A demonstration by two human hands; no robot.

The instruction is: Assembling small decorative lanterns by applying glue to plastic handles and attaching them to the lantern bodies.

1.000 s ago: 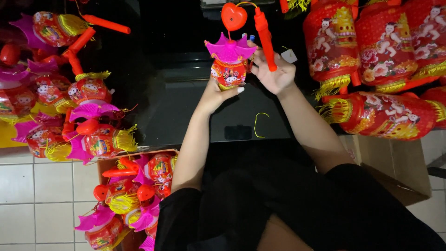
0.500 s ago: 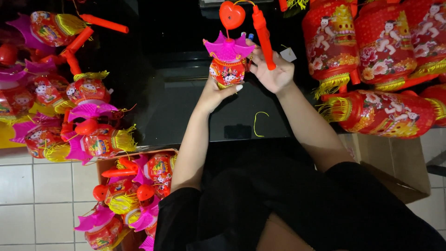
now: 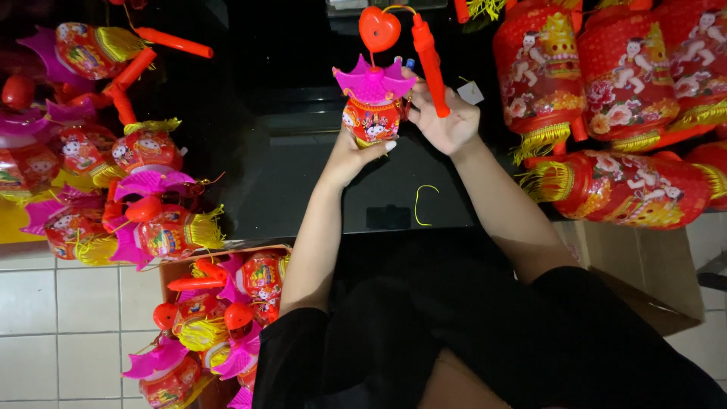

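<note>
My left hand (image 3: 356,151) grips the lower body of a small toy lantern (image 3: 372,106) with a magenta roof and a red picture-printed body. Above the roof hangs a red heart piece (image 3: 379,28), joined by a thin yellow wire to an orange-red handle stick (image 3: 429,60). My right hand (image 3: 447,121) holds that stick near its lower end, right beside the lantern. Both hands are raised over a dark table surface (image 3: 303,182).
Similar small lanterns (image 3: 144,189) are piled at the left, and more fill a cardboard box (image 3: 219,318) at the lower left. Large red cylinder lanterns (image 3: 628,182) with yellow fringe lie at the right. A loose yellow wire (image 3: 422,203) lies on the table. White floor tiles (image 3: 68,333) show lower left.
Both hands and the lantern stay in nearly the same place; the handle stick and the heart piece have shifted only slightly.
</note>
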